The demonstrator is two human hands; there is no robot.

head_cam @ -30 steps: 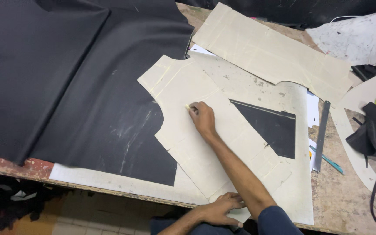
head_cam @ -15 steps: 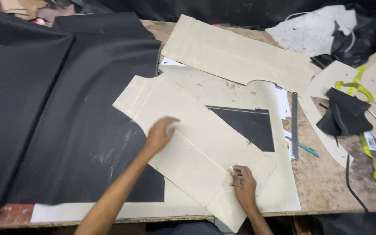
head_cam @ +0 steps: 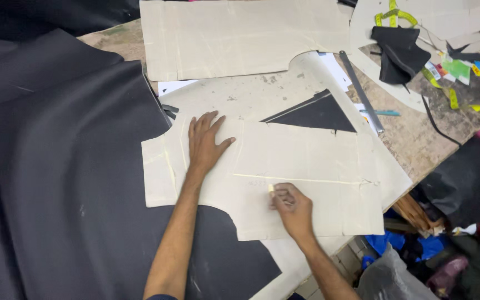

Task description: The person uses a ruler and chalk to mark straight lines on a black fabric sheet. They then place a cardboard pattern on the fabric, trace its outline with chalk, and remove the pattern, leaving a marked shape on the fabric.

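1. The right hand (head_cam: 294,208) is curled closed, pinching a small pale piece of chalk (head_cam: 271,189) between thumb and fingertips; the chalk tip touches the near pattern piece.
2. The left hand (head_cam: 205,143) lies open and flat, fingers spread, palm pressing down on the same pattern piece near its left end. It holds nothing.
3. That near pattern piece (head_cam: 306,178) is a beige card sheet lying across the black fabric and the other card beneath it. A faint pale line runs along it from the chalk towards its right edge.
4. Beige card pieces, counted: three clear ones. These are the near one under both hands, a second (head_cam: 262,91) below it with a curved cut-out, and a third, long one (head_cam: 240,36) at the far side of the table. More pale card shows at the top right, partly cut off, so the full count cannot be told.
5. One black fabric (head_cam: 68,166) spreads over the left of the table and shows again as a dark triangle (head_cam: 312,114) between the card pieces.
6. To the right lie one long grey ruler (head_cam: 361,91), one teal pen (head_cam: 381,113) just beside it, one folded black cloth scrap (head_cam: 398,53) and one yellow-green measuring tape (head_cam: 395,14).
7. The wooden table (head_cam: 418,139) is bare at its right edge. Below it a heap of coloured scraps lies on the floor; whether it sits in a container cannot be told.
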